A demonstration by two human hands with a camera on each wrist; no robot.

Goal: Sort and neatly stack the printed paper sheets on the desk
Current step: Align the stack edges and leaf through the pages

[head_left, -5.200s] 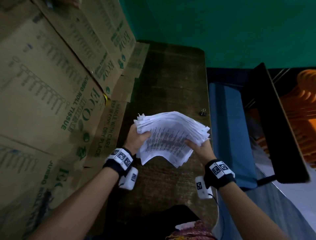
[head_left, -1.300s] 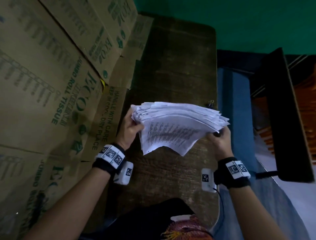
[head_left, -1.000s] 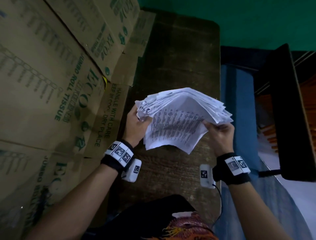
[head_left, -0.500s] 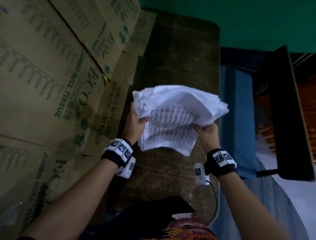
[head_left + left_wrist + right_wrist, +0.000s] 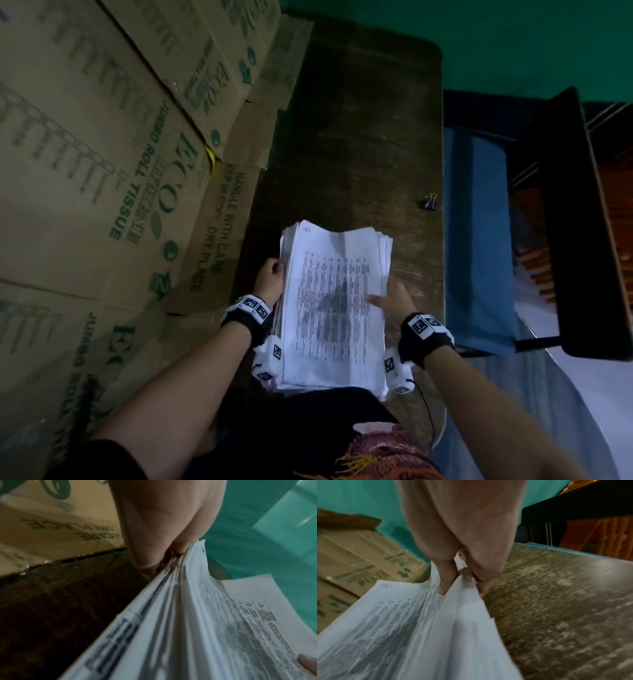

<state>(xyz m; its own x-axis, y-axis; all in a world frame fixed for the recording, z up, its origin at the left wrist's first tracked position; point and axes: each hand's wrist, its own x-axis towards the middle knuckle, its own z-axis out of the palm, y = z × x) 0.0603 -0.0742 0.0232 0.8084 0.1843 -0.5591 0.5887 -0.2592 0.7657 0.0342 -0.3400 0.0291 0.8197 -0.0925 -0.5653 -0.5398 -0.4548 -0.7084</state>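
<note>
White printed paper sheets [image 5: 334, 305], fanned half a second ago, are now squared into one portrait stack over the brown wooden desk [image 5: 359, 137]. Its long edges are gripped between the left hand [image 5: 270, 281] and the right hand [image 5: 394, 301], thumb on top; only tapping and setting down likely remain.

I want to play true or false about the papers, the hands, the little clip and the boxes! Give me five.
1. Both hands hold the paper stack. True: the left hand grips its left edge and the right hand its right edge.
2. The top sheet is blank. False: it is covered in printed lines of text.
3. The binder clip is clamped on the papers. False: it lies alone on the wooden desk, near the right edge.
4. The cardboard boxes stand on the left of the desk. True.
5. The wall behind the desk is red. False: it is green.
</note>
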